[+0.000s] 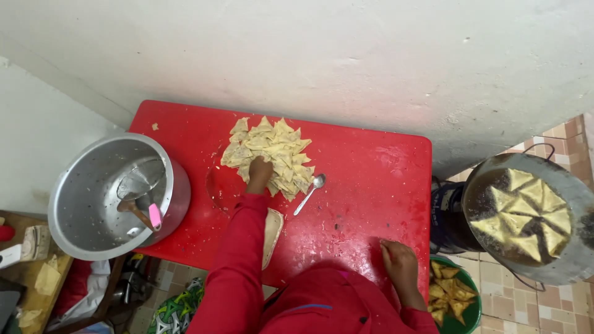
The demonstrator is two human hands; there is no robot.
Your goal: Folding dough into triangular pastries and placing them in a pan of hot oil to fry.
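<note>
Around the red desk: pans, a spoon and fried pastries

A red desk (371,185) stands against a pale wall (346,55), its top dusted with flour. A metal spoon (310,192) lies on it near the middle. At its left edge sits a large perforated metal bowl (80,204) with a wire skimmer (139,185) inside, wooden handle tipped pink. To the right, off the desk, a wide dark frying pan (557,260) holds triangular pastries (526,213) in oil above the tiled floor (513,291). Just below it a green bowl (471,312) holds browned, fried triangles (448,297). A wooden shelf (31,272) with papers shows at lower left.
</note>
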